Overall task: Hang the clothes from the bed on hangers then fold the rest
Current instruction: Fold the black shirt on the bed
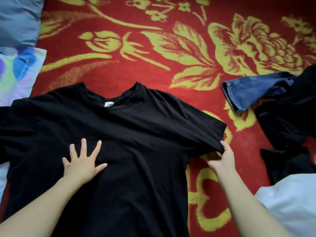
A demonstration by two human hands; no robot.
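- The right hand (222, 159) pinches the bottom edge of one short sleeve (196, 127) of a black T-shirt (128, 127). The thumb is on top of the cloth and the fingers are tucked under it.
- The cloth bunches up a little right at the pinch.
- From the pinch, the rest of the T-shirt spreads away toward the other hand. It lies flat on a red blanket (153, 57) with yellow flowers.
- The left hand (82, 165) lies flat on the chest of the T-shirt, well apart from the pinch. Its fingers (83, 146) are straight and spread wide.
- The neck hole is up past both hands, with a small white tag (108, 104) inside.
- On the far side of the pinch, away from the T-shirt, lies a blue jeans leg (248, 93). It sticks out from a heap of dark clothes (287, 125).
- A white cloth (290, 202) lies near the right arm.
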